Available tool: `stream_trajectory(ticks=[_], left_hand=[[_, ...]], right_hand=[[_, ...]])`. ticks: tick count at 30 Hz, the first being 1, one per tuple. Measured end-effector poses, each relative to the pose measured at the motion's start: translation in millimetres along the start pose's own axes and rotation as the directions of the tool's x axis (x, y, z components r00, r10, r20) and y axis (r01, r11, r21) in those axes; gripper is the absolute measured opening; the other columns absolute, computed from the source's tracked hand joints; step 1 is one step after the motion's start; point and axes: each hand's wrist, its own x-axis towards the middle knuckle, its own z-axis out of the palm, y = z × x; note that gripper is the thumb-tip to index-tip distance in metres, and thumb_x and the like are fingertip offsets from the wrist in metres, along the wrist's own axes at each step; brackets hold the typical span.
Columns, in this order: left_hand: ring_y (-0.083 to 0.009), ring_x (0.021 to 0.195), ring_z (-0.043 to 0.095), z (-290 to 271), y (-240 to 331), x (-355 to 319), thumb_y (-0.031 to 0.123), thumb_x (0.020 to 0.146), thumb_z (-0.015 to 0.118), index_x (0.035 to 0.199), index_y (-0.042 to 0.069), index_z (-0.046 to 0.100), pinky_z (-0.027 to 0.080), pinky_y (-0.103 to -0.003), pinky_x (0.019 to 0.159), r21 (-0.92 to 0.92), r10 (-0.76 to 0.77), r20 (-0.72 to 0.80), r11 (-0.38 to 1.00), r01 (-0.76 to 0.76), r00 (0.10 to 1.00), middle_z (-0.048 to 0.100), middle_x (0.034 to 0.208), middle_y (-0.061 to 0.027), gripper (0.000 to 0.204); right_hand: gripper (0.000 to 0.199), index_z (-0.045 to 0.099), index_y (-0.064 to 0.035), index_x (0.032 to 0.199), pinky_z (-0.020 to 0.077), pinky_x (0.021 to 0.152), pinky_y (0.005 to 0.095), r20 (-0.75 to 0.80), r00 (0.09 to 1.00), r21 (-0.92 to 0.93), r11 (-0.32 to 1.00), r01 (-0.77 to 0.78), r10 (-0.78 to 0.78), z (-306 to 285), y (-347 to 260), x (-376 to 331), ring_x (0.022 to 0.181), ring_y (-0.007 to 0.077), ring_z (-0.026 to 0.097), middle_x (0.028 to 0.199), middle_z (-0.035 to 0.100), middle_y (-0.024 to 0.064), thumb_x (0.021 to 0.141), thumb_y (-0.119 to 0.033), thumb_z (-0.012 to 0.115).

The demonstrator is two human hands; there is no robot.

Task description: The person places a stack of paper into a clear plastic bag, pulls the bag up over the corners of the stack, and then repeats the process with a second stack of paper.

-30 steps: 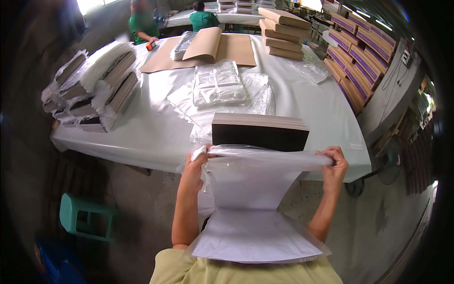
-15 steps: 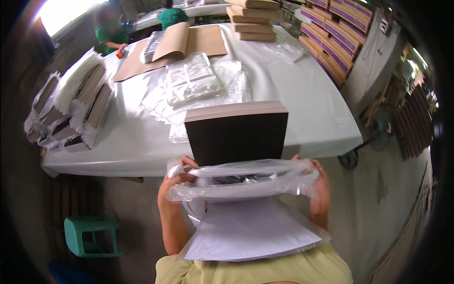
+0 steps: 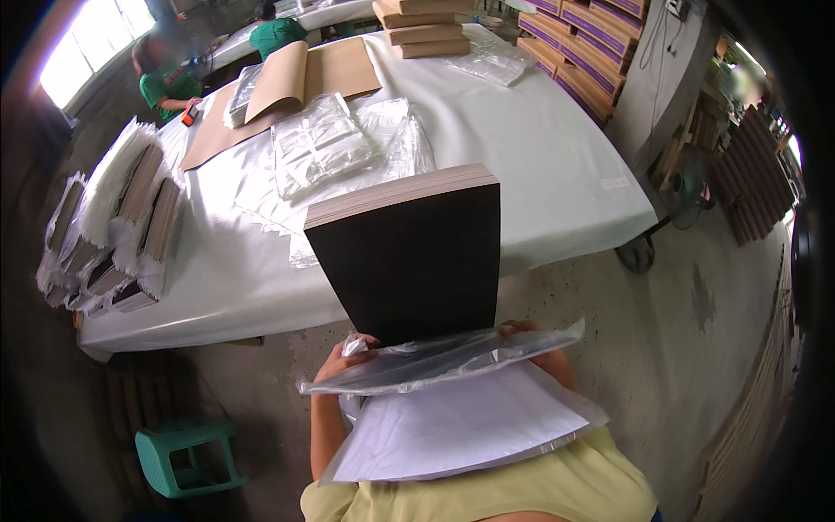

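Note:
A thick stack of boards (image 3: 409,261) with a black front face and pale layered edges stands tilted at the table's near edge. Below it stretches a clear plastic bag (image 3: 435,370), its mouth close against the bottom of the black face. My left hand (image 3: 348,352) is closed on the bag's left side. Partly behind the film, my right hand (image 3: 522,329) has its fingers curled over the bag's far rim, beside the stack's lower right corner. A white sheet in clear film (image 3: 465,422) hangs between my forearms, against my yellow shirt.
On the white-covered table (image 3: 557,174) lie flat plastic bags (image 3: 322,143) and brown paper (image 3: 339,70). Wrapped board stacks (image 3: 122,217) sit at the left, brown parcels (image 3: 426,35) at the back. A green stool (image 3: 191,457) is on the floor. Two people in green work beyond.
The bag's mouth has gone from wide and gaping to flatter. My right hand has moved inward, toward the stack. More of the stack's black face shows, and the whole view has shifted.

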Motion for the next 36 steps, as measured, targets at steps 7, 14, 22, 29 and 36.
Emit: stream_trajectory(ticks=[7,14,22,29,36], left_hand=[[-0.0121,0.074,0.054,-9.5,-43.4,2.1,0.008,0.073,0.065,0.097,0.005,0.057,0.042,-0.024,0.062,0.061,-0.143,-0.173,0.986,0.156,0.974,0.058,0.081,-0.0033,0.025],[-0.0146,0.068,0.055,-3.3,-97.5,0.0,0.018,0.074,0.066,0.092,0.005,0.056,0.044,-0.029,0.062,-0.271,-0.342,-0.384,0.93,0.249,0.858,0.058,0.078,-0.0049,0.025],[-0.0388,0.085,0.056,-29.5,-167.2,59.4,0.027,0.073,0.059,0.102,0.001,0.049,0.043,-0.042,0.071,0.622,0.252,-0.634,0.729,0.287,0.731,0.058,0.088,-0.0238,0.04],[-0.0443,0.09,0.051,-30.1,-172.8,62.2,0.031,0.075,0.055,0.106,0.005,0.047,0.041,-0.047,0.074,0.696,0.298,-0.587,0.66,0.282,0.753,0.057,0.094,-0.0247,0.041],[-0.0441,0.086,0.053,-30.7,-172.5,65.2,0.02,0.074,0.054,0.104,0.008,0.048,0.042,-0.047,0.071,0.707,0.284,-0.564,0.651,0.276,0.776,0.058,0.091,-0.0234,0.033]], right_hand=[[0.037,0.063,0.0004,0.085,0.0401,0.072,0.0296,-0.204,0.965,-0.325,0.918,-0.227,0.166,0.6,21.6,1.6,0.078,0.0175,0.054,0.08,0.06,0.0088,0.071,-0.034,0.066],[0.048,0.063,0.0014,0.083,0.04,0.073,0.0309,-0.307,0.908,-0.256,0.894,-0.368,0.286,0.4,29.5,11.0,0.08,0.0223,0.055,0.083,0.06,0.0119,0.063,-0.042,0.07],[0.042,0.063,-0.0002,0.08,0.0405,0.065,0.0296,-0.238,0.945,-0.487,0.813,-0.318,0.226,-32.9,54.4,31.9,0.073,0.0194,0.054,0.08,0.06,0.0089,0.062,-0.037,0.073],[0.035,0.063,-0.0013,0.077,0.0381,0.058,0.0276,-0.223,0.941,-0.565,0.753,-0.336,0.253,-28.0,33.6,36.5,0.069,0.0157,0.052,0.073,0.06,0.0059,0.062,-0.031,0.072],[0.035,0.061,-0.0021,0.085,0.0395,0.059,0.0276,-0.13,0.983,-0.579,0.795,-0.179,0.127,-38.4,42.6,38.9,0.071,0.0152,0.052,0.079,0.059,0.0061,0.063,-0.028,0.073]])
